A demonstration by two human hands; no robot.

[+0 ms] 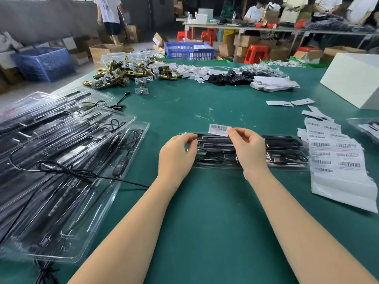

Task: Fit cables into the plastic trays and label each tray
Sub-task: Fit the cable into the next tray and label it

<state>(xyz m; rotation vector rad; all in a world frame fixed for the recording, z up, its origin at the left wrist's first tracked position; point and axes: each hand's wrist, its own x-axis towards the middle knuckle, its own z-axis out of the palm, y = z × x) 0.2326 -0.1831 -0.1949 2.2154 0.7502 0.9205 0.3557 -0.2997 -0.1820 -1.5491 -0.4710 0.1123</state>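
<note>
Right hand (249, 148) pinches the barcode label (219, 129) above the tray (283, 140), seemingly to stick it, while left hand (178, 152) pinches the tray's edge to steady it.

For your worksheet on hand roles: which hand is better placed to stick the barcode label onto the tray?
The right hand: its fingers already pinch the barcode label above the tray. The left hand only touches the tray's left part.
</note>
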